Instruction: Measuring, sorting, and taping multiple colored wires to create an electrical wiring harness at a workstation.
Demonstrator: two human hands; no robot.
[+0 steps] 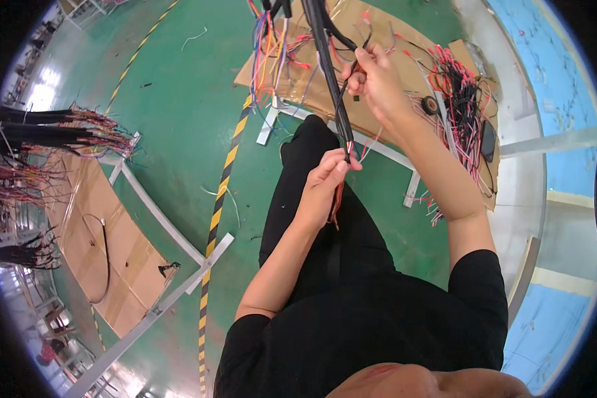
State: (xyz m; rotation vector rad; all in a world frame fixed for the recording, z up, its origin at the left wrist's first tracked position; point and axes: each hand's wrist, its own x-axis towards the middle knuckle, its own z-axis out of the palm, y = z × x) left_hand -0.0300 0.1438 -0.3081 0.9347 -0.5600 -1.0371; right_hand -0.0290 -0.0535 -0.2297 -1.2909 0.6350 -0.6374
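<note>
A black-sleeved wire harness (333, 79) hangs down from the top of the view in front of me. My left hand (323, 186) is closed around its lower end, where thin coloured wires come out, and reddish wires dangle below the fingers. Higher up and to the right, my right hand (377, 83) pinches a thin black strand (349, 74) between thumb and fingers. That strand crosses over to the harness; whether it is tape or a thin branch cable, I cannot tell. Loose orange, yellow and purple wires (270, 56) hang left of the harness.
Beneath my hands, cardboard (371, 123) lies on a white metal frame (378, 152). On its right are a bundle of red and black wires (461, 99), a black tape roll (430, 105) and a dark phone-like object (489, 140). At left, another cardboard-topped frame (123, 259) stands beside hanging harnesses (53, 136).
</note>
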